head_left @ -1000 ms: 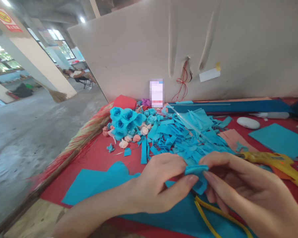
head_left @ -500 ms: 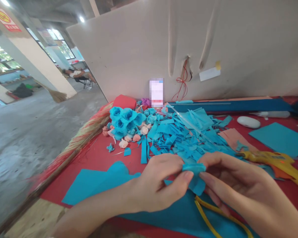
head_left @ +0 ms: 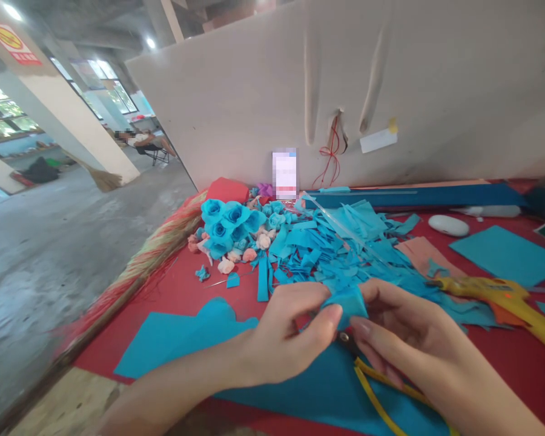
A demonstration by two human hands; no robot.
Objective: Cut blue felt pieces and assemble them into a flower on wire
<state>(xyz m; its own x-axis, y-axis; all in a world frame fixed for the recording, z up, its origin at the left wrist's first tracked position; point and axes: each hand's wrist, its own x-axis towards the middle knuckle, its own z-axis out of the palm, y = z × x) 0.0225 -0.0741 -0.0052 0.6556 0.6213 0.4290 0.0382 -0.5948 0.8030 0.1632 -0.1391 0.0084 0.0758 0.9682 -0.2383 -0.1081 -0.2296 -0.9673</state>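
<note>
Pinching from both sides, the left hand [head_left: 290,336] and the right hand [head_left: 413,345] meet on a small folded piece of turquoise-blue craft sheet [head_left: 349,301]. The piece is held just above the red-covered bench [head_left: 181,284], at the middle of the view. It lies to the right of the left palm and to the left of the right palm, so neither hand is nearer; both touch it. Its long edge runs roughly left to right, from one set of fingertips to the other, with the broad face turned toward the camera.

The left thumb presses the piece's lower left corner against the left forefinger behind it. The right forefinger curls over the top right edge, with the thumb below. Both hands are closed on the piece in a fingertip grip, the other fingers loosely bent.

Directly under the hands lies a pair of yellow-handled scissors [head_left: 381,384], its pivot just below the piece, resting on a large flat turquoise sheet [head_left: 186,339]. Beyond the hands a heap of turquoise offcuts and strips [head_left: 340,245] spreads over the bench. At the heap's far left is a cluster of rolled turquoise roses [head_left: 227,221] with a few pale pink ones. A yellow and orange glue gun [head_left: 504,298] lies to the right, apart from the right hand.
</note>
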